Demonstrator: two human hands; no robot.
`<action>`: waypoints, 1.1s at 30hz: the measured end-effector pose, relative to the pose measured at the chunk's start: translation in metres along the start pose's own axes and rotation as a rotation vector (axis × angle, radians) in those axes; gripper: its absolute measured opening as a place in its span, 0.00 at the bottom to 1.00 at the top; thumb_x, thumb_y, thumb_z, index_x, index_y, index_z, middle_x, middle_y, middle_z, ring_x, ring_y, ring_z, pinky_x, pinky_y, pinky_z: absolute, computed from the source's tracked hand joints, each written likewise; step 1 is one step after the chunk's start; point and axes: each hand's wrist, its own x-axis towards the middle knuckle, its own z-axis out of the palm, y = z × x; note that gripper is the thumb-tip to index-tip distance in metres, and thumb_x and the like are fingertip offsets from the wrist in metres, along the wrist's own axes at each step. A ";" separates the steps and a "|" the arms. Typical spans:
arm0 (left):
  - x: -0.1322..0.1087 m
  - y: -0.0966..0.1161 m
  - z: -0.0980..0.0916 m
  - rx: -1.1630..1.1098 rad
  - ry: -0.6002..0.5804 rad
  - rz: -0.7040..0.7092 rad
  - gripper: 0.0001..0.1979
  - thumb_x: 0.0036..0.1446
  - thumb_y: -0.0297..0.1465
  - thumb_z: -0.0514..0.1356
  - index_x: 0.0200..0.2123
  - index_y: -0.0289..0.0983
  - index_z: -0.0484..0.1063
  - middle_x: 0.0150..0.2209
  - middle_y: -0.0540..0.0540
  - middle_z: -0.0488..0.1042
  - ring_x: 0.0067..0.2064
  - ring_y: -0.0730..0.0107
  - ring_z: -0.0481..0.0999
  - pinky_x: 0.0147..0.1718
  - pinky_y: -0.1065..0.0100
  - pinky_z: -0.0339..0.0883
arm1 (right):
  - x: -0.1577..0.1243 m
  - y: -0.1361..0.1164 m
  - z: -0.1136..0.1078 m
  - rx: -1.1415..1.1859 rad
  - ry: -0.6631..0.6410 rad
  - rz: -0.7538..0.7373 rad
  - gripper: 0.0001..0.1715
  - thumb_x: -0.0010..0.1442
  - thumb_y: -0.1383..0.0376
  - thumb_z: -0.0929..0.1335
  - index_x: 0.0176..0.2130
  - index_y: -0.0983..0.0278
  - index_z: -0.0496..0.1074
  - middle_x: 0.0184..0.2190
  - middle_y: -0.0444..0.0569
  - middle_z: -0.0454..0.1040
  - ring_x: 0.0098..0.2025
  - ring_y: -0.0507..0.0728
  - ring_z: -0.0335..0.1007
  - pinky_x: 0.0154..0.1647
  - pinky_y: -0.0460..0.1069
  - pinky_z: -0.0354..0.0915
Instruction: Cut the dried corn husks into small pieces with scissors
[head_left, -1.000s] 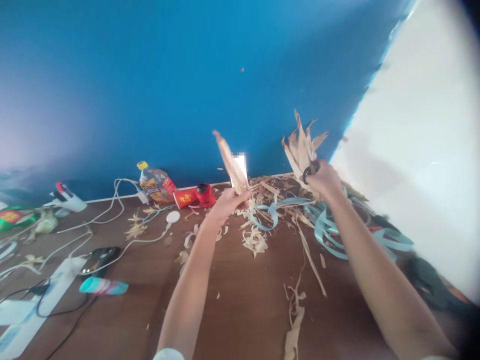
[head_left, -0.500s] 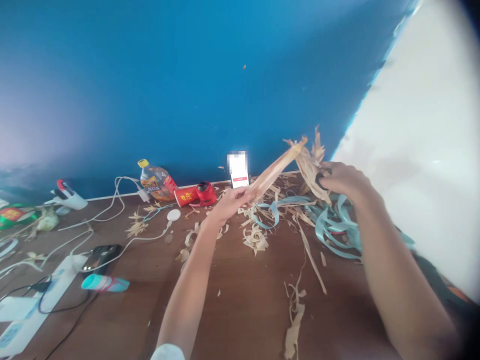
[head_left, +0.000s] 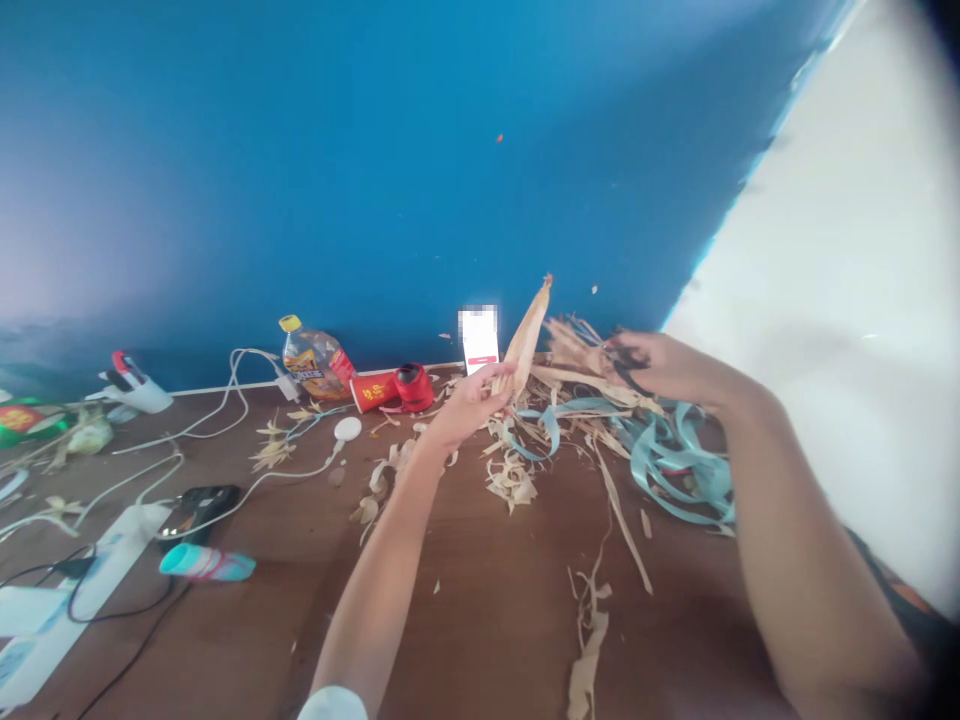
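Observation:
My left hand (head_left: 471,405) is closed on the base of a dry corn husk (head_left: 529,325), which points upward and narrows to a tip. To its right, my right hand (head_left: 652,362) is curled round black scissors (head_left: 624,362); only their looped handles show clearly. Just left of these fingers is a frayed bundle of husk strips (head_left: 576,345), blurred, and I cannot tell whether the hand grips it. Curled husk scraps (head_left: 512,480) and light blue ribbon (head_left: 675,465) lie on the brown table (head_left: 480,620) below both hands.
A lit phone (head_left: 480,340) leans on the blue wall (head_left: 360,180). To the left stand a red paper cup (head_left: 373,390), a red tape roll (head_left: 413,387) and a yellow-capped bottle (head_left: 319,365). Farther left are a white power strip (head_left: 90,610), cables, a dark phone (head_left: 199,510) and a turquoise roll (head_left: 208,563).
The husk in my left hand has swung more upright and apart from the frayed husk bundle on the right. My right hand has shifted slightly left and down, and small bits fly by the wall.

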 end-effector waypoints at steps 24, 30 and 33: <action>-0.002 0.006 0.002 0.113 -0.150 0.119 0.30 0.55 0.37 0.62 0.61 0.46 0.61 0.65 0.42 0.56 0.41 0.68 0.74 0.35 0.69 0.71 | -0.008 -0.038 0.013 0.200 -0.638 -0.102 0.37 0.45 0.44 0.70 0.49 0.61 0.72 0.28 0.48 0.74 0.26 0.55 0.68 0.27 0.49 0.60; -0.003 0.007 0.006 0.117 -0.140 0.106 0.31 0.53 0.37 0.63 0.61 0.46 0.61 0.60 0.41 0.63 0.34 0.74 0.72 0.29 0.71 0.68 | -0.008 -0.041 0.012 0.238 -0.651 -0.109 0.37 0.44 0.44 0.71 0.48 0.61 0.72 0.28 0.49 0.75 0.26 0.55 0.68 0.26 0.49 0.60; -0.004 0.008 0.006 0.094 -0.143 0.086 0.33 0.52 0.37 0.64 0.61 0.46 0.61 0.55 0.41 0.68 0.31 0.76 0.71 0.28 0.72 0.67 | -0.007 -0.039 0.014 0.245 -0.669 -0.116 0.36 0.44 0.44 0.71 0.48 0.61 0.73 0.29 0.49 0.76 0.26 0.55 0.68 0.26 0.49 0.60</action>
